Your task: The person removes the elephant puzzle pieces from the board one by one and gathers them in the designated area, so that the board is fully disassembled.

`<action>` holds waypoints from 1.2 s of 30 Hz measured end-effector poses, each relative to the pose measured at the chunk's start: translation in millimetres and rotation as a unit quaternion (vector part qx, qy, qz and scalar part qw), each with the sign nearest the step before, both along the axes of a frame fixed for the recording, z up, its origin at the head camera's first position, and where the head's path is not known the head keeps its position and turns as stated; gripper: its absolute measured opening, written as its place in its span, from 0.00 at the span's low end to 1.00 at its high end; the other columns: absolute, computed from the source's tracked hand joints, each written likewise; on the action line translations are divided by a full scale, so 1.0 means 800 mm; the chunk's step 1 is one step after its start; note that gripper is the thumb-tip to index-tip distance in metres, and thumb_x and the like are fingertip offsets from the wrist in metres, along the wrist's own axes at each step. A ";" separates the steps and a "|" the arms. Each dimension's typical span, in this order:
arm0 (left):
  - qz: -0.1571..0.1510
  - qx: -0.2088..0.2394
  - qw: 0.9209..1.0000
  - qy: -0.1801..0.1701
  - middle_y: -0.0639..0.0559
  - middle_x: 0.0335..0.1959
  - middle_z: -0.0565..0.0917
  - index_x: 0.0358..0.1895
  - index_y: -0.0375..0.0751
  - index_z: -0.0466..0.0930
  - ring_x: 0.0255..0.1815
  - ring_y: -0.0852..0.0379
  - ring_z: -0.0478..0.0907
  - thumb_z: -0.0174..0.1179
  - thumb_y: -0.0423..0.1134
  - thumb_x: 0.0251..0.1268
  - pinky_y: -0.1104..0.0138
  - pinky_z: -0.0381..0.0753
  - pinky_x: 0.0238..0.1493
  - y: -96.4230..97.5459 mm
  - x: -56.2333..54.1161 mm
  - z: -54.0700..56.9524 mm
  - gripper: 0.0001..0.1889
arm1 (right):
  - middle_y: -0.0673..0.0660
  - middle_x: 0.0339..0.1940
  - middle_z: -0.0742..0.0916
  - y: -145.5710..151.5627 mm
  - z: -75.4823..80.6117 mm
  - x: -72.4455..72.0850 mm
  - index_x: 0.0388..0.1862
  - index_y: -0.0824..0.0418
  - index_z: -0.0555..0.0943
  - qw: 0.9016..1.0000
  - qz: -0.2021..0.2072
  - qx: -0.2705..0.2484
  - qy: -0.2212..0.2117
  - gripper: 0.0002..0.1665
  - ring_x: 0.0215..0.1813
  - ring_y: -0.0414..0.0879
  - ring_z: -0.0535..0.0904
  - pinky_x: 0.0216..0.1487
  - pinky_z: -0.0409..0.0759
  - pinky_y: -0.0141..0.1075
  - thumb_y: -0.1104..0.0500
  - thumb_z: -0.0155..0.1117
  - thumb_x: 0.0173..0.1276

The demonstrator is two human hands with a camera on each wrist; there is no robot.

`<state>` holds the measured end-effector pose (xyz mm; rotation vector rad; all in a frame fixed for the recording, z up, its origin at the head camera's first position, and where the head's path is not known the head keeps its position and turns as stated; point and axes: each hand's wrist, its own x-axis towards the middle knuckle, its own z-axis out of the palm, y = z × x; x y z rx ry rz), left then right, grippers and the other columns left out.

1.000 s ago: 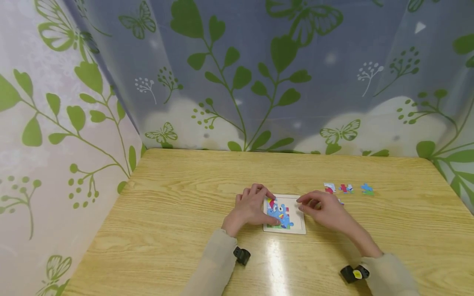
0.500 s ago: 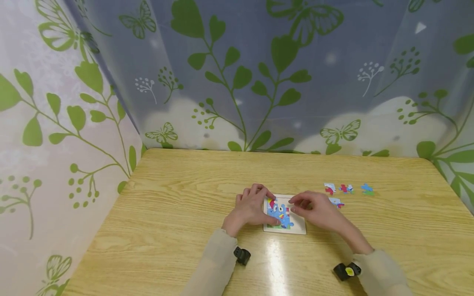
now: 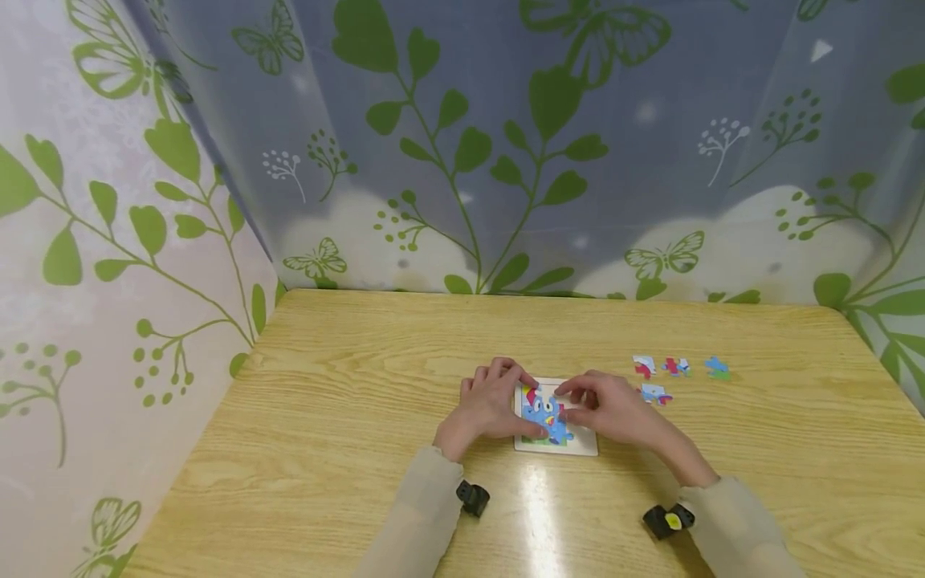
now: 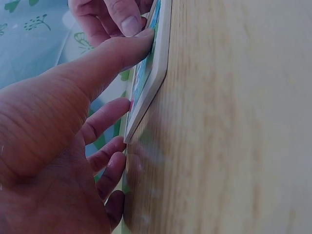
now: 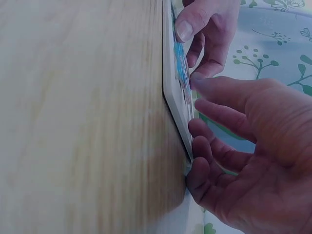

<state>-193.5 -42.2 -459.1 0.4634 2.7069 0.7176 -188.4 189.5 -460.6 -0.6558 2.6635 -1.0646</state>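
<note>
A pale square jigsaw tray (image 3: 585, 441) lies on the table, its left part filled with puzzle pieces (image 3: 540, 419) showing a blue cartoon figure with big eyes. My left hand (image 3: 491, 405) spans the tray's left side. Its thumb (image 4: 139, 46) rests on the pieces near the front, and its fingers reach the back left corner. From the right, my right hand (image 3: 610, 409) reaches over the tray. Its thumb (image 5: 207, 85) and index finger stand apart at the right edge of the joined pieces, with nothing visible lifted between them. Its other fingers curl loosely by the tray's edge.
Several loose puzzle pieces (image 3: 655, 394) lie on the wooden table (image 3: 347, 401) beyond and right of the tray. A patterned curtain (image 3: 462, 160) hangs along the table's back edge, another on the left. Both wrists wear black camera bands (image 3: 473, 498).
My right hand has moved left across the tray to the joined pieces, its thumb and index finger spreading a little. A loose piece behind that hand is more exposed. The left hand stays put.
</note>
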 end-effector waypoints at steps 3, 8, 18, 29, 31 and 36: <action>0.000 0.000 1.000 0.001 0.51 0.76 0.62 0.59 0.59 0.75 0.71 0.44 0.61 0.76 0.63 0.49 0.46 0.60 0.67 0.000 -0.001 0.000 0.34 | 0.53 0.38 0.83 -0.001 0.001 0.000 0.51 0.59 0.87 1.000 0.004 0.006 -0.001 0.17 0.33 0.42 0.73 0.33 0.73 0.31 0.57 0.75 0.64; 0.000 -0.004 1.000 0.000 0.51 0.76 0.62 0.59 0.60 0.75 0.72 0.44 0.61 0.76 0.63 0.49 0.46 0.59 0.67 0.001 -0.002 -0.001 0.34 | 0.53 0.38 0.82 -0.004 -0.001 -0.001 0.50 0.58 0.87 1.000 0.006 0.020 0.005 0.18 0.33 0.42 0.72 0.33 0.72 0.32 0.57 0.77 0.62; 0.003 -0.006 1.000 -0.002 0.52 0.77 0.62 0.60 0.60 0.75 0.72 0.44 0.61 0.76 0.63 0.50 0.46 0.59 0.68 0.002 -0.003 -0.002 0.34 | 0.53 0.38 0.82 -0.006 -0.003 0.000 0.49 0.57 0.87 1.000 0.006 0.016 0.017 0.18 0.34 0.41 0.71 0.34 0.71 0.32 0.54 0.78 0.61; 0.010 0.004 1.000 -0.005 0.51 0.75 0.63 0.58 0.60 0.75 0.70 0.44 0.62 0.77 0.62 0.49 0.46 0.59 0.66 0.001 0.001 0.000 0.33 | 0.53 0.36 0.82 -0.013 -0.005 0.000 0.46 0.57 0.87 1.000 -0.005 0.009 0.013 0.16 0.35 0.43 0.71 0.34 0.70 0.32 0.55 0.79 0.61; 0.011 0.005 1.000 -0.006 0.51 0.76 0.62 0.58 0.60 0.75 0.70 0.44 0.61 0.77 0.62 0.49 0.46 0.59 0.66 0.001 0.001 0.000 0.33 | 0.52 0.36 0.82 -0.013 -0.006 0.000 0.46 0.58 0.86 1.000 -0.006 0.007 0.013 0.16 0.35 0.42 0.72 0.34 0.71 0.32 0.55 0.78 0.61; 0.014 0.006 1.000 -0.010 0.52 0.76 0.62 0.57 0.60 0.76 0.70 0.44 0.61 0.77 0.62 0.48 0.46 0.59 0.67 0.002 0.000 -0.001 0.33 | 0.52 0.34 0.82 -0.013 -0.007 0.000 0.46 0.58 0.86 1.000 -0.008 0.000 0.013 0.16 0.33 0.41 0.71 0.33 0.70 0.31 0.56 0.78 0.61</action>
